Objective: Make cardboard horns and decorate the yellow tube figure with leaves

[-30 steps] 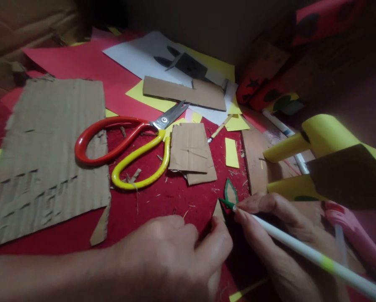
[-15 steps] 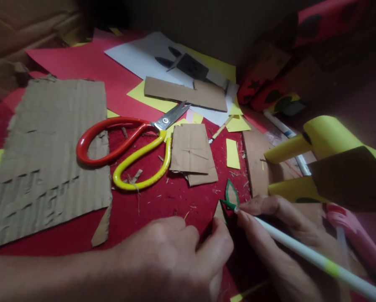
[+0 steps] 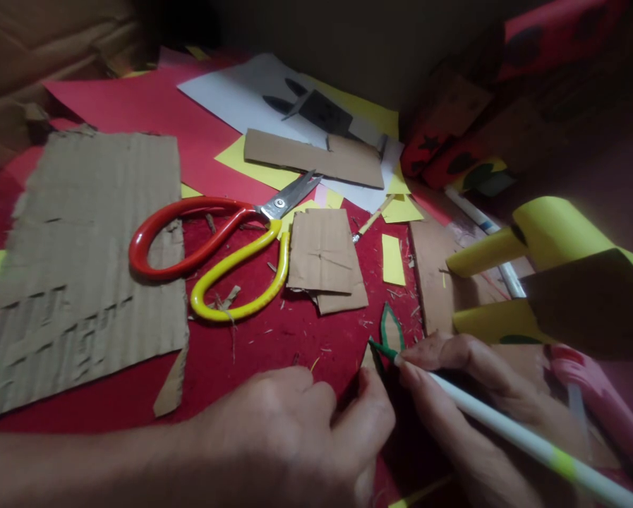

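Green ink is showing as a leaf-shaped outline on a small cardboard piece lying on the red felt-covered table, just in front of both hands; one loop of the outline looks closed, while the pen's tip is sitting at its lower end, so the drawing is, by my judgement, partly done with more of the shape left to trace. The right hand is pinching a white pen with a green tip between thumb and fingers, the barrel running back toward the lower right corner. The left hand is curled, its fingertips pressing down beside the cardboard piece and seemingly steadying it, though how much of the piece it covers is hidden. Nothing of the outlined shape appears cut out yet: the scissors, with one red and one yellow handle, are lying untouched well apart on the felt, blades closed. Near them are resting a folded cardboard square, a large corrugated cardboard sheet with torn slits, and a long cardboard strip on yellow and white paper. To the right a rolled yellow paper form and a pink glue gun are lying close to the right hand
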The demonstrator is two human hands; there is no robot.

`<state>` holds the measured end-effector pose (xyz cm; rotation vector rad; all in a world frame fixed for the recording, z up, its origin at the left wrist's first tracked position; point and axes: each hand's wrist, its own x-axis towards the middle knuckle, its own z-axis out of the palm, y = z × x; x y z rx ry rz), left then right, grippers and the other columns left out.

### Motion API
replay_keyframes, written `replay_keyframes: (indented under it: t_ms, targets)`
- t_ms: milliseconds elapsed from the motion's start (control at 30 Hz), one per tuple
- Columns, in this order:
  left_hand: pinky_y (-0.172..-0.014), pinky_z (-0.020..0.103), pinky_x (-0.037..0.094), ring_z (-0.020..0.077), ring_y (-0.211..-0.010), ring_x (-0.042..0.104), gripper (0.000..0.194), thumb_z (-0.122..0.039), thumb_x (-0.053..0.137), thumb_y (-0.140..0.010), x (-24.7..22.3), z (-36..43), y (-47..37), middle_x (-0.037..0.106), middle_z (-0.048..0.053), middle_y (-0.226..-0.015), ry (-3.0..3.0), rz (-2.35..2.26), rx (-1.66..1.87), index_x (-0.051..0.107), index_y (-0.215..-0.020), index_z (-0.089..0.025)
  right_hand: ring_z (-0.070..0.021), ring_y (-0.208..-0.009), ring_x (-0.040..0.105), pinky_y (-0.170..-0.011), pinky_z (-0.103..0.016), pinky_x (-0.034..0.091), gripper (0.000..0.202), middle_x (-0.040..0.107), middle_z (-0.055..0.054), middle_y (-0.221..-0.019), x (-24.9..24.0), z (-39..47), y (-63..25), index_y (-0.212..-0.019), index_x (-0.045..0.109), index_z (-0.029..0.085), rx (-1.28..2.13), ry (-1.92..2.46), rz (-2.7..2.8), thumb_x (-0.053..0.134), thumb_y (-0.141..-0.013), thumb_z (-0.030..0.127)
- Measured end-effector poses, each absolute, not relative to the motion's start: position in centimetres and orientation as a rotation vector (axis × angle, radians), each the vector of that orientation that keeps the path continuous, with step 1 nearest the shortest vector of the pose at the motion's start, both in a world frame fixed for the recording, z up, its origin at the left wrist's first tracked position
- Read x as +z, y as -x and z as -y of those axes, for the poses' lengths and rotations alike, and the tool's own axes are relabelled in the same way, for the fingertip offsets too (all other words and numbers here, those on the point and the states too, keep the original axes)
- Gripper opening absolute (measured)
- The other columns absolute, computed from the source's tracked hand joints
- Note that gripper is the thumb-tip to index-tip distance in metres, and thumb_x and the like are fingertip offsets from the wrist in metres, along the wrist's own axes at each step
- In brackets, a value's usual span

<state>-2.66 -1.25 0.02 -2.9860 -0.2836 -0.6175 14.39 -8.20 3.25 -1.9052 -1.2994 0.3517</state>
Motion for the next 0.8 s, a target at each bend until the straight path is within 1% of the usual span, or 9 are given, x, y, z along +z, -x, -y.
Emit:
replay_keyframes:
  t_ms: [167,300,367,500,567,700,800]
  targets:
    - [-0.057,0.029,0.043,0.0131,-0.058,0.060,0.036,-0.013,0.034,-0.089,-0.03,1.20,2.29,0.073,-0.003,-0.110,2.946,0.304,-0.652,0.066,-0.101,-0.023,-0.0101,-0.043,0.061,-0.040,-0.015,0.047,0.008,0.072,0.006,-0.061,3.14,8.33,-14.28,-0.069,0.068,0.030,0.364,1.933,1.248,0.070,-0.076,0.026]
    - [-0.056,0.028,0.043,0.0120,-0.057,0.060,0.034,-0.015,0.035,-0.093,0.00,1.17,2.22,0.073,-0.006,-0.107,2.930,0.306,-0.691,0.067,-0.098,-0.025,-0.0130,-0.049,0.064,-0.047,-0.019,0.053,0.008,0.070,0.005,-0.061,2.85,8.81,-14.69,-0.070,0.066,0.030,0.481,1.887,1.240,0.071,-0.076,0.027]
    - [-0.055,0.029,0.043,0.0124,-0.058,0.060,0.037,-0.014,0.032,-0.094,0.07,1.11,2.28,0.073,-0.005,-0.108,2.935,0.299,-0.665,0.067,-0.098,-0.025,-0.0141,-0.050,0.066,-0.048,-0.020,0.055,0.007,0.070,0.004,-0.061,2.89,8.86,-14.85,-0.072,0.066,0.029,0.513,1.888,1.239,0.070,-0.077,0.028]
    - [-0.055,0.029,0.042,0.0116,-0.057,0.060,0.043,-0.014,0.027,-0.095,0.10,1.03,2.37,0.073,-0.005,-0.110,2.917,0.318,-0.670,0.068,-0.100,-0.023,-0.0124,-0.045,0.065,-0.040,-0.015,0.050,0.006,0.072,0.003,-0.062,3.25,8.53,-14.87,-0.070,0.068,0.029,0.441,1.913,1.283,0.070,-0.076,0.028]
    - [-0.055,0.029,0.042,0.0111,-0.056,0.059,0.044,-0.014,0.026,-0.094,0.01,1.00,2.36,0.072,-0.005,-0.110,2.901,0.327,-0.692,0.069,-0.100,-0.023,-0.0116,-0.043,0.064,-0.039,-0.014,0.049,0.006,0.072,0.004,-0.061,3.32,8.40,-14.78,-0.070,0.069,0.029,0.418,1.917,1.270,0.071,-0.076,0.028]
    - [-0.054,0.030,0.040,0.0125,-0.057,0.057,0.041,-0.013,0.030,-0.092,-0.28,0.97,2.41,0.073,-0.003,-0.109,2.940,0.251,-0.674,0.068,-0.101,-0.022,-0.0142,-0.046,0.064,-0.044,-0.019,0.053,0.006,0.067,0.004,-0.058,3.00,8.68,-14.76,-0.070,0.068,0.029,0.511,1.918,1.202,0.072,-0.074,0.029]
    - [-0.056,0.031,0.039,0.0135,-0.058,0.056,0.038,-0.014,0.032,-0.091,-0.40,1.08,2.40,0.072,-0.002,-0.110,2.954,0.275,-0.667,0.069,-0.100,-0.022,-0.0158,-0.049,0.065,-0.049,-0.023,0.056,0.006,0.068,0.002,-0.061,2.70,9.08,-14.96,-0.071,0.067,0.029,0.601,1.896,1.175,0.071,-0.075,0.031]
